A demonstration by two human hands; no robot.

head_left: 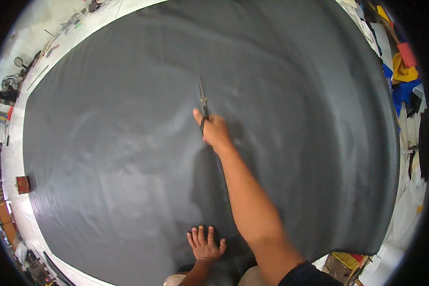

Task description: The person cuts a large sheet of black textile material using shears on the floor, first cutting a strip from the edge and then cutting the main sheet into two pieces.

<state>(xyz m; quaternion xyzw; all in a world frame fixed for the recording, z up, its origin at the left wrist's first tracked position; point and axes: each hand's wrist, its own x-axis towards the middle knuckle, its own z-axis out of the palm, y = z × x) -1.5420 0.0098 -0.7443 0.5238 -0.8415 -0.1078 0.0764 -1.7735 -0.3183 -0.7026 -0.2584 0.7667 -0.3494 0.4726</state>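
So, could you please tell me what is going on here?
A person's right hand holds black-handled scissors over a large dark grey sheet, blades pointing away from the person. The left hand lies with fingers spread on the sheet, nearer the person. A thin line runs back from near the right hand; whether it is a cut is hard to tell.

sheet [109, 143]: dark grey | scissor handles [202, 126]: black | sleeve [307, 276]: black
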